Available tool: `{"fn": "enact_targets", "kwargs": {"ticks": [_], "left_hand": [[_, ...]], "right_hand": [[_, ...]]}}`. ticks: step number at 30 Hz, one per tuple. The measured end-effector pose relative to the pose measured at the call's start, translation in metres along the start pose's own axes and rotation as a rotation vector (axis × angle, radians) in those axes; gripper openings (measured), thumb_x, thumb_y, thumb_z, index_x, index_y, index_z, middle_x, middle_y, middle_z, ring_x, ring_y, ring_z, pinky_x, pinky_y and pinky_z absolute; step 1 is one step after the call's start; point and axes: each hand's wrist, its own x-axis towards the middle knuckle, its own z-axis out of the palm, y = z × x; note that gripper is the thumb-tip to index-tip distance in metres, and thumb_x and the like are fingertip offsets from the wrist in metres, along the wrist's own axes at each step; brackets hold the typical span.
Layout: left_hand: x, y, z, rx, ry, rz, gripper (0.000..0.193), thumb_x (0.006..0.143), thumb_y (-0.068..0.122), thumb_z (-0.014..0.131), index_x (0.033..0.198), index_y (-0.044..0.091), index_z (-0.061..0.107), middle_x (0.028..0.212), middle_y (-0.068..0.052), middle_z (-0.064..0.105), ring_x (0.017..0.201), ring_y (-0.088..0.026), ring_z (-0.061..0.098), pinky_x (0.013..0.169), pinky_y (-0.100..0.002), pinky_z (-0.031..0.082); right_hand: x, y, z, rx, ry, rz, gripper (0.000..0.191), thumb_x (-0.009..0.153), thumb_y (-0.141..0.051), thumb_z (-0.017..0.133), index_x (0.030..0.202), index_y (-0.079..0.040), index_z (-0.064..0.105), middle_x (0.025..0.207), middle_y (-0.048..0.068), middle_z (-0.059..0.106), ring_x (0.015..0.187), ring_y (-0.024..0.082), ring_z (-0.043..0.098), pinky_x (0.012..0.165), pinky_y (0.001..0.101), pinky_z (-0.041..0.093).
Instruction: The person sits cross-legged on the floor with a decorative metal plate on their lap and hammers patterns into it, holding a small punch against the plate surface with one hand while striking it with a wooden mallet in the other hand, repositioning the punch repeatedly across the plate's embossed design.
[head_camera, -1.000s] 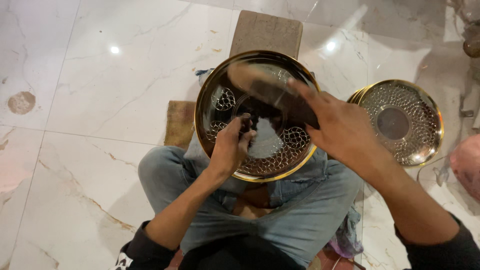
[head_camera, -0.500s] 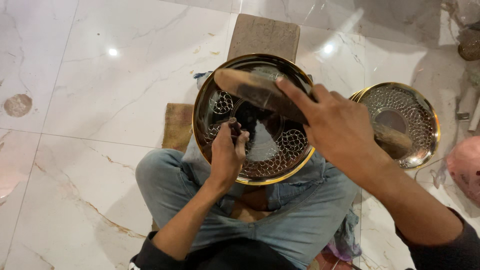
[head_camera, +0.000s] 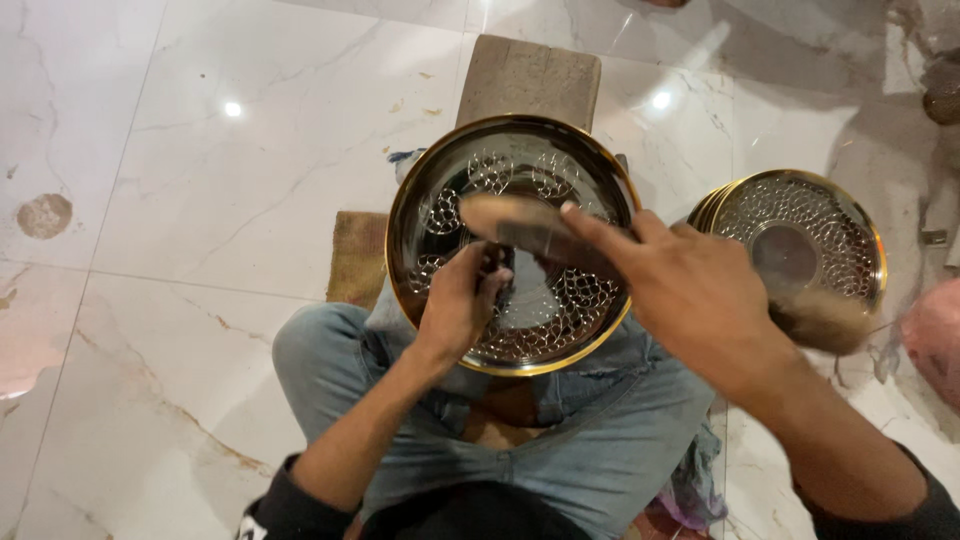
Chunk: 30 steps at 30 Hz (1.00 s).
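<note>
While left hand (head_camera: 462, 305) grips, embossed plate (head_camera: 520, 160) gleams.

I am seeing my left hand (head_camera: 462, 305) pinching at the middle of the gold-rimmed patterned plate (head_camera: 540, 345), and my right hand (head_camera: 700, 295) is crossing just to the right of that grip, crowding that side. Directly beyond the grip a wooden block (head_camera: 530, 80) is standing in the way. Farther right, past my right hand, a stack of matching plates (head_camera: 800, 215) is occupying the floor. Left of the grip, marble floor (head_camera: 200, 200) is lying open, with only a brown pad (head_camera: 360, 260) just beside the plate.
</note>
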Motion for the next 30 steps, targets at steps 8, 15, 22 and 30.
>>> {"fn": "enact_targets", "kwargs": {"ticks": [8,15,22,30], "left_hand": [[0.049,0.005,-0.018,0.079,-0.563,0.246,0.046,0.091,0.016,0.073,0.134,0.005,0.060,0.106,-0.018,0.074,0.096,-0.030,0.073,0.081,-0.040,0.056],[0.066,0.006,-0.018,0.127,-0.781,0.363,0.042,0.089,0.013,0.070,0.130,0.008,0.064,0.105,-0.012,0.077,0.093,-0.027,0.076,0.081,-0.039,0.057],[0.051,0.000,-0.016,0.075,-0.546,0.334,0.036,0.090,0.007,0.065,0.126,0.002,0.063,0.105,-0.016,0.075,0.095,-0.031,0.074,0.082,-0.041,0.057],[0.012,0.001,-0.010,0.039,-0.094,0.167,0.030,0.093,0.009,0.069,0.120,-0.003,0.061,0.095,-0.022,0.072,0.086,-0.037,0.071,0.074,-0.045,0.054]], "right_hand": [[-0.046,0.007,0.100,0.562,0.305,0.248,0.088,0.083,-0.023,0.077,0.159,-0.023,0.034,0.104,0.017,0.068,0.083,0.031,0.071,0.073,0.0435,0.058],[-0.068,-0.017,0.157,1.597,0.816,0.629,0.088,0.090,-0.023,0.079,0.159,-0.014,0.026,0.113,0.028,0.061,0.094,0.048,0.067,0.084,0.0518,0.062],[-0.040,0.013,0.108,0.632,0.314,0.286,0.086,0.084,-0.022,0.076,0.157,-0.024,0.030,0.102,0.022,0.068,0.085,0.042,0.071,0.072,0.0516,0.058],[0.002,0.007,0.006,0.011,-0.067,0.060,0.092,0.085,-0.013,0.070,0.160,-0.039,0.023,0.101,0.011,0.063,0.078,0.031,0.074,0.066,0.0449,0.062]]}}
